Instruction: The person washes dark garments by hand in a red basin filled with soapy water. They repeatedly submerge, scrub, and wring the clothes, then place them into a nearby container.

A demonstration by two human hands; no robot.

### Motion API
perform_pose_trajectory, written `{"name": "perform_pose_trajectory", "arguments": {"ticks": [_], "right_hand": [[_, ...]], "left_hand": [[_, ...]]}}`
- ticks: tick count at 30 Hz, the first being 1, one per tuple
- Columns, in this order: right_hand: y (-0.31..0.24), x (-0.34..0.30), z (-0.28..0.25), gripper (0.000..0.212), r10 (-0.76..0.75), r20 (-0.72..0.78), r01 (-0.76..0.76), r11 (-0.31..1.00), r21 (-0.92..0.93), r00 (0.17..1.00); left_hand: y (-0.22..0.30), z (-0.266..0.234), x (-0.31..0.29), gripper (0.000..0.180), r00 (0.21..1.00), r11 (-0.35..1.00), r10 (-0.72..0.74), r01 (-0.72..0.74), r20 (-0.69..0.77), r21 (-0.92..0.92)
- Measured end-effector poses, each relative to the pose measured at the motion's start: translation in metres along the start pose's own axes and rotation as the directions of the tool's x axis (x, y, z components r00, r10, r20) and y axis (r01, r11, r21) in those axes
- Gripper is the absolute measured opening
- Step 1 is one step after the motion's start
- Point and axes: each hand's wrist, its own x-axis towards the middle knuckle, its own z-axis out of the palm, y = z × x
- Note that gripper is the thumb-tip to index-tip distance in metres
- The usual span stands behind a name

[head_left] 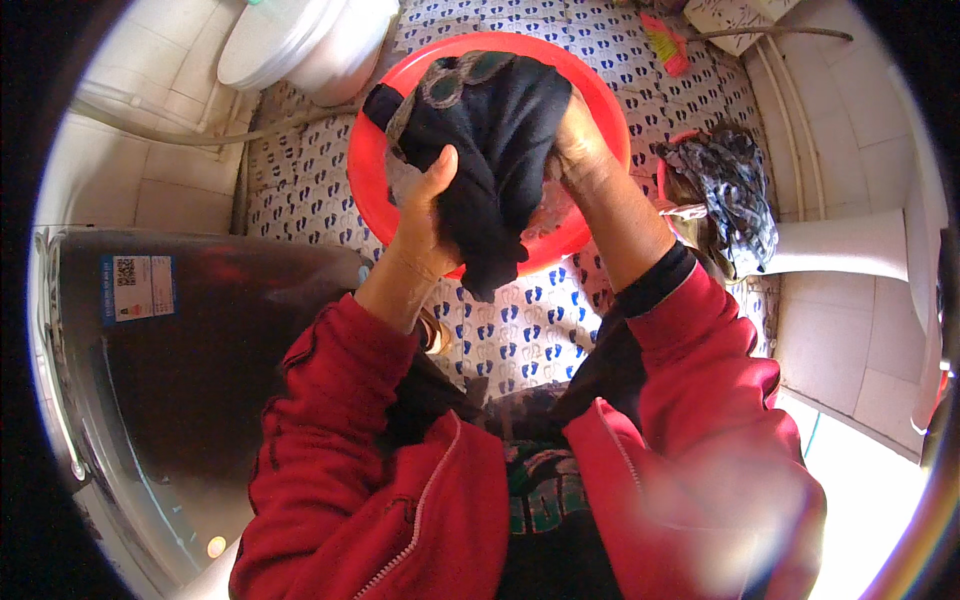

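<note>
Left hand (428,222): I'm gripping the black garment (500,130) by its left side;
Right hand (582,152): I'm grasping its right edge;
Garment: hanging over the red basin (366,182);
Handling: keeping its dangling end inside seems best

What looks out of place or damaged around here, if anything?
The crumpled dark bundle on the right looks untidy, bunched up and loosely drooping; whether it's cloth or plastic, I can't tell. The black garment over the red basin shows no obvious damage.
</note>
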Motion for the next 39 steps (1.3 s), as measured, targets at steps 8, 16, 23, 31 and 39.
{"name": "perform_pose_trajectory", "arguments": {"ticks": [8, 16, 23, 31, 39], "right_hand": [[0.011, 0.011, -0.065, 0.079, 0.083, 0.585, -0.212, 0.965, 0.155, 0.807], [0.151, 0.069, -0.121, 0.052, -0.835, 0.282, 0.827, 0.309, -0.469, 0.472], [0.056, 0.02, -0.054, 0.077, -0.057, 0.371, -0.152, 0.845, 0.512, 0.927], [-0.017, 0.014, -0.055, 0.048, 0.085, 0.34, -0.167, 0.962, 0.218, 0.937], [-0.022, 0.024, -0.027, 0.03, 0.206, 0.113, -0.151, 0.916, -0.372, 0.972]], "left_hand": [[-0.001, -0.007, 0.007, 0.079, 0.988, 0.981, -0.01, 0.04, 0.157, -0.192], [-0.02, 0.031, 0.036, 0.117, 0.954, 0.678, -0.117, 0.28, 0.277, -0.68], [-0.013, -0.01, 0.025, 0.084, 1.0, 0.902, 0.026, -0.026, -0.006, -0.43], [-0.014, 0.003, 0.022, 0.072, 0.982, 0.995, 0.012, 0.007, 0.186, -0.099], [-0.009, 0.02, 0.009, 0.041, 0.965, 0.957, -0.127, 0.18, -0.231, 0.228]]}}
